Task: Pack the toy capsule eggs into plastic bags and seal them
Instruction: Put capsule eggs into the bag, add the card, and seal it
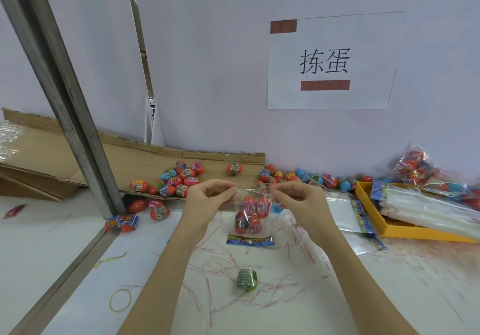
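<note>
A clear plastic bag (250,215) with several red capsule eggs inside hangs above the white table, its colourful header card (250,240) at the bottom. My left hand (207,199) pinches the bag's top edge on the left. At the right end of that edge, my right hand (298,202) pinches it too. Loose capsule eggs (171,178) lie on flattened cardboard behind my hands. More eggs (298,176) line the wall to the right. A green egg (246,279) lies on the table near me.
A yellow tray (368,217) at the right holds stacked empty bags (426,204), with filled bags (415,165) behind it. Peeled red-striped strips (233,262) litter the table. A yellow rubber band (120,300) lies front left. A slanted metal post (78,127) stands at the left.
</note>
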Motion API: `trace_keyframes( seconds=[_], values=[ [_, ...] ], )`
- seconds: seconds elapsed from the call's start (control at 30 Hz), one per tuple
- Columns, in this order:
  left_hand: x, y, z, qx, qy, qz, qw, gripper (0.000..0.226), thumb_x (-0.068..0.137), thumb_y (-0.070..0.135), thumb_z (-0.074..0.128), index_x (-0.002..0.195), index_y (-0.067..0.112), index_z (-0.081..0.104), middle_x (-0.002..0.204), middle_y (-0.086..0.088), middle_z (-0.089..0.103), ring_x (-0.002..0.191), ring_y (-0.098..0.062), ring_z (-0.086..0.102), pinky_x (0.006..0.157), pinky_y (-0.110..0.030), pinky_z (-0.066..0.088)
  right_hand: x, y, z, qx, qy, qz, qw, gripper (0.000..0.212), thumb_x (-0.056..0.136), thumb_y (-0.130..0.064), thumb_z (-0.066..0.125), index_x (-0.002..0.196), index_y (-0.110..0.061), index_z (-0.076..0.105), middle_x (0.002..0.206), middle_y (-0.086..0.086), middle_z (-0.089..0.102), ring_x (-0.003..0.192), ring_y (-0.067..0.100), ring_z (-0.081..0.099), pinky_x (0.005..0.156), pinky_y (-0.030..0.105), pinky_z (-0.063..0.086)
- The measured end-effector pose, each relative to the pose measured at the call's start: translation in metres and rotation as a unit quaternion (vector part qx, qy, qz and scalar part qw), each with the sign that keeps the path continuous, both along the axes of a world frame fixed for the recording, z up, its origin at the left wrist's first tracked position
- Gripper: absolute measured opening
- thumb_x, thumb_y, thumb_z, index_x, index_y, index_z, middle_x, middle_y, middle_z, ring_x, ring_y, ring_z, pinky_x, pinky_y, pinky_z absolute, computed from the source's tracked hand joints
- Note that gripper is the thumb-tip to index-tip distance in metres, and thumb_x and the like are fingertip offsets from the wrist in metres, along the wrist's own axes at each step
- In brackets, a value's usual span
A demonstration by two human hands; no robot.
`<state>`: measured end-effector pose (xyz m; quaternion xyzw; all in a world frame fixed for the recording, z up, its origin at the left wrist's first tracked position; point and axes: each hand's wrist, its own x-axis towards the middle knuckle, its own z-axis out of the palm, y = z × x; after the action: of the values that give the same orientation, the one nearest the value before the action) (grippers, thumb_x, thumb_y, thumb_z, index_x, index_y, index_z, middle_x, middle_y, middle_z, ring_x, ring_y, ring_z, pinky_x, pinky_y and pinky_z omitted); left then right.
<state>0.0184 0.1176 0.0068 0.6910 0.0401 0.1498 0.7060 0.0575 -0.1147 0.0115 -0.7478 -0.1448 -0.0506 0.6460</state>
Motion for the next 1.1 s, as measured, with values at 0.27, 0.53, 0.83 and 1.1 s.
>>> trace_keyframes(
  seconds=[0.27,0.53,0.83,1.1],
  values=[
    [-0.001,0.005,0.0,0.06,-0.02,-0.023,0.998,0.023,0.09,-0.002,0.076,0.098,0.017,0.085,0.098,-0.003,0.082,0.096,-0.018,0.077,0.081,-0.019,0.058,-0.004,-0.001,0.004,0.0,-0.004,0.004,1.0,0.017,0.093,0.0,0.07,0.096,-0.013,0.081,0.092,-0.001,0.079,0.088,0.013,0.074,0.083,0.023,0.06],
    [-0.005,0.006,0.001,0.119,-0.055,-0.027,0.991,0.028,0.096,-0.008,0.065,0.103,0.012,0.082,0.102,0.002,0.081,0.101,-0.013,0.074,0.09,-0.022,0.058,-0.003,0.0,0.005,-0.034,-0.014,-0.015,0.999,0.018,0.094,-0.002,0.07,0.098,-0.015,0.082,0.093,-0.003,0.079,0.088,0.008,0.073,0.081,0.018,0.059],
    [-0.002,0.004,0.0,0.067,-0.041,-0.007,0.997,0.016,0.082,0.011,0.087,0.096,0.016,0.083,0.095,-0.003,0.081,0.092,-0.018,0.077,0.08,-0.021,0.06,-0.004,0.0,0.004,-0.032,-0.037,-0.001,0.999,0.026,0.093,-0.001,0.072,0.093,-0.024,0.082,0.087,-0.011,0.079,0.087,0.006,0.074,0.078,0.015,0.057],
    [-0.001,0.015,0.002,0.04,-0.072,0.004,0.997,0.023,0.085,0.004,0.082,0.106,0.014,0.079,0.101,-0.003,0.08,0.096,-0.016,0.075,0.084,-0.02,0.058,0.003,-0.008,0.0,-0.075,-0.025,-0.078,0.994,0.031,0.098,-0.001,0.063,0.103,-0.027,0.079,0.107,-0.003,0.079,0.095,0.015,0.075,0.092,0.034,0.062]
  ],
)
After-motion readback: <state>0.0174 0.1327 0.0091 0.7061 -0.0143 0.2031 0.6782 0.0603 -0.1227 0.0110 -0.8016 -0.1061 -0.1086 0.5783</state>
